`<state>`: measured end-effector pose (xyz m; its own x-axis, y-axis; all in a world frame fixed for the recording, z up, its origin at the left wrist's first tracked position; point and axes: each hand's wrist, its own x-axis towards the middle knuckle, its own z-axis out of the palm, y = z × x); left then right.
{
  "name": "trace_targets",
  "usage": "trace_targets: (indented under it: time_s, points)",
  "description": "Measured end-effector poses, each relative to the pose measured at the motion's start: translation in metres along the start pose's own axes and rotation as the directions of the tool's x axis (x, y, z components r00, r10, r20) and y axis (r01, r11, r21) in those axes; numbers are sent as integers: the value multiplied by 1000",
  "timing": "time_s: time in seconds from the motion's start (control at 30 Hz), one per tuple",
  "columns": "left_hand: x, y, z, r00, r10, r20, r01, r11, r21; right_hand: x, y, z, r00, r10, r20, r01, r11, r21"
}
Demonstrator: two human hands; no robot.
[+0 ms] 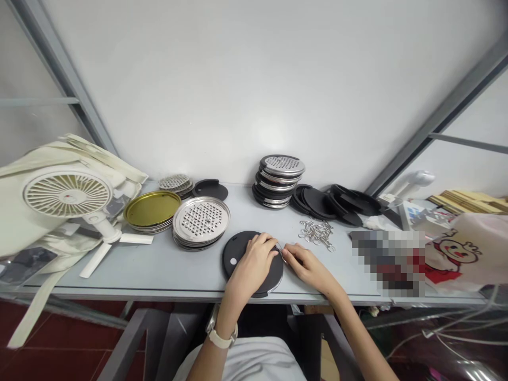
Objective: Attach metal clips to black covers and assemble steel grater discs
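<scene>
A round black plastic disc lies flat on the grey table near its front edge. My left hand rests on top of it with fingers curled, pressing it down. My right hand is at the disc's right rim, fingers pinched on a small metal ring clip. A loose pile of the same metal ring clips lies just behind my right hand.
A stack of perforated metal discs, gold trays and a white fan stand at the left. Stacked assembled discs and black rings are at the back. A printed bag lies right.
</scene>
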<state>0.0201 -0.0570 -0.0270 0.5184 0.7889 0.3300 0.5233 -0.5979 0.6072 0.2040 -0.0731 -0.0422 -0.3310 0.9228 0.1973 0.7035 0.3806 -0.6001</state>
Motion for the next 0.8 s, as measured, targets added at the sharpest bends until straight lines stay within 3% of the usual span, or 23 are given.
trace_targets:
  time_s: [0.8]
  points:
    - [0, -1, 0, 1000, -18, 19, 18, 1000, -4, 0, 0, 1, 1000, -8, 12, 8, 1000, -5]
